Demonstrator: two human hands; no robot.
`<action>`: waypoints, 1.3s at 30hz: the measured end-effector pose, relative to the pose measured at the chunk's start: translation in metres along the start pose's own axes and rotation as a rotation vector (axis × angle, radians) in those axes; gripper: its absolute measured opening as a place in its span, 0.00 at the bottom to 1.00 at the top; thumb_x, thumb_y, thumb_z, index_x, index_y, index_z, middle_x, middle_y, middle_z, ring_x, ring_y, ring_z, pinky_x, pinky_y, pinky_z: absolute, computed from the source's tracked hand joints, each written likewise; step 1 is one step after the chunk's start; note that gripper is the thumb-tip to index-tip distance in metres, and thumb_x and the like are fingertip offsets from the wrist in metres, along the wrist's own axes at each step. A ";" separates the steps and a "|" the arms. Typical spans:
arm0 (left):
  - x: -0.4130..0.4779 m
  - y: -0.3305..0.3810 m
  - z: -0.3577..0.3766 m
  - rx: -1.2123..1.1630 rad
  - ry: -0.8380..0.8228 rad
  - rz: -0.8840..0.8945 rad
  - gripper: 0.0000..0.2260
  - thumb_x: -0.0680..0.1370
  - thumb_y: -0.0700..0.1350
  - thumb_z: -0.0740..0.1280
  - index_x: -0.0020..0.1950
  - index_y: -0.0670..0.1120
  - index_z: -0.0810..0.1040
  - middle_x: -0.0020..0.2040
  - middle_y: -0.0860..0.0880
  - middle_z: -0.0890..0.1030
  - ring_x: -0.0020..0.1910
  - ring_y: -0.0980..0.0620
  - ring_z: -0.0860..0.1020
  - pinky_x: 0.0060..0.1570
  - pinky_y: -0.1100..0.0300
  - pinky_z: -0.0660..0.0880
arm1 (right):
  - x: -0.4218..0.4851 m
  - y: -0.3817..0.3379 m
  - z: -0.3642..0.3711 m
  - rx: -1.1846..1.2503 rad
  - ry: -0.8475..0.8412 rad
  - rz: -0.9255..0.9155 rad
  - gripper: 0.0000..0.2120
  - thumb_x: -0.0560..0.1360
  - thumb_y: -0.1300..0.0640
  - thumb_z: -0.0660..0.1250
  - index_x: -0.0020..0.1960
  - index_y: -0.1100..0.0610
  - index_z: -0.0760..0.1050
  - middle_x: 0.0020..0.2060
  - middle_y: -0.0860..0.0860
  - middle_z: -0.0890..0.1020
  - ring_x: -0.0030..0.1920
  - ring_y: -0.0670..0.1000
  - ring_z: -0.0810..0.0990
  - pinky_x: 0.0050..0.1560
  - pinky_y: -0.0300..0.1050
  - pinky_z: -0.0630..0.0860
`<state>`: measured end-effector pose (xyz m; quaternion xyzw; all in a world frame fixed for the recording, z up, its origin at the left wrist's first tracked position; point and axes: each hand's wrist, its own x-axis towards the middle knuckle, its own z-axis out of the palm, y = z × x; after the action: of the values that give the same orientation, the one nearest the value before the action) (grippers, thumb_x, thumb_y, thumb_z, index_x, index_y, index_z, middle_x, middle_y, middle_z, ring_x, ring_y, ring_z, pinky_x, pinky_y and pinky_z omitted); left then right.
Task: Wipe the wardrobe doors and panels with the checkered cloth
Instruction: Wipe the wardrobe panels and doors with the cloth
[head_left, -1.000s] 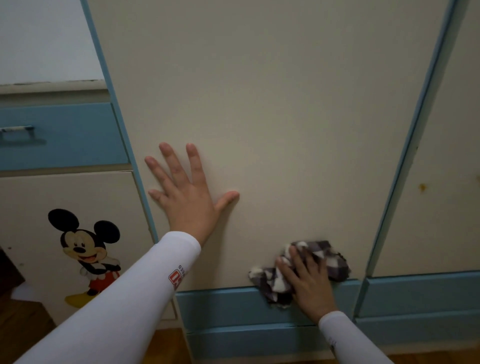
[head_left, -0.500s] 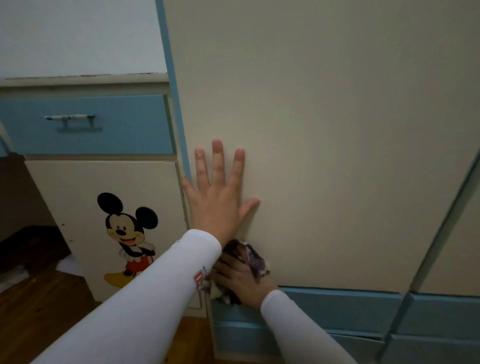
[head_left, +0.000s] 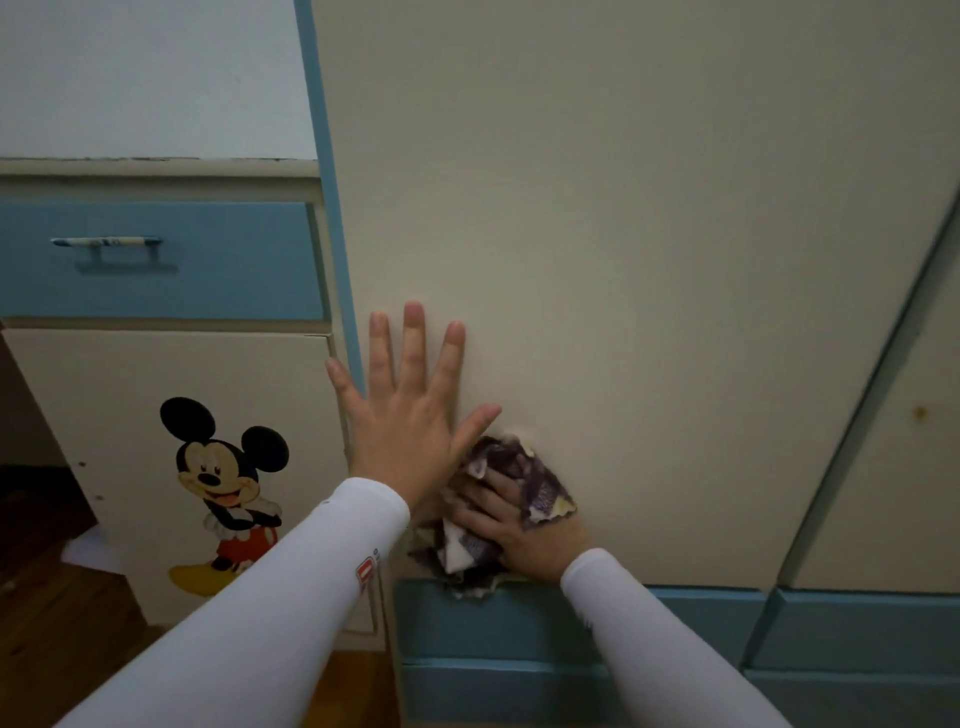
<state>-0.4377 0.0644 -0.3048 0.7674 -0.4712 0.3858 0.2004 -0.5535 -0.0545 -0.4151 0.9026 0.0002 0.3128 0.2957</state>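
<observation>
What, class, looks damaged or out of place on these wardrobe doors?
A small rusty-brown spot marks the cream far-right door, whose surface is otherwise plain. Nothing else stands out: the right hand holds the checkered cloth against the middle door.

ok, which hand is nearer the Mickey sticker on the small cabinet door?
Left. The left hand lies flat on the cream door, just right of the Mickey sticker. The right hand holds the checkered cloth farther right, low on that door.
</observation>
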 end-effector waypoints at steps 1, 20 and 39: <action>0.000 0.000 0.003 -0.007 0.003 -0.004 0.35 0.74 0.69 0.42 0.76 0.53 0.39 0.77 0.47 0.42 0.75 0.40 0.41 0.62 0.29 0.44 | -0.015 0.008 -0.004 -0.023 0.000 0.051 0.28 0.70 0.49 0.64 0.69 0.49 0.64 0.69 0.50 0.68 0.68 0.55 0.65 0.71 0.61 0.52; 0.003 0.017 0.020 -0.113 0.050 -0.024 0.40 0.72 0.67 0.53 0.75 0.47 0.43 0.73 0.30 0.50 0.71 0.28 0.48 0.61 0.26 0.49 | -0.163 0.015 -0.005 0.369 0.262 1.519 0.55 0.58 0.44 0.72 0.73 0.41 0.40 0.73 0.54 0.41 0.72 0.45 0.30 0.68 0.65 0.40; 0.035 0.049 0.006 -0.161 0.335 0.053 0.34 0.74 0.63 0.54 0.74 0.46 0.50 0.73 0.38 0.51 0.74 0.39 0.45 0.63 0.30 0.44 | -0.037 0.162 -0.115 -0.018 0.526 1.213 0.46 0.68 0.29 0.55 0.76 0.56 0.51 0.75 0.60 0.54 0.74 0.60 0.47 0.68 0.69 0.43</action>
<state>-0.4687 0.0172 -0.2842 0.6613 -0.4808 0.4742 0.3264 -0.6782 -0.1338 -0.2767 0.6336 -0.4389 0.6338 0.0646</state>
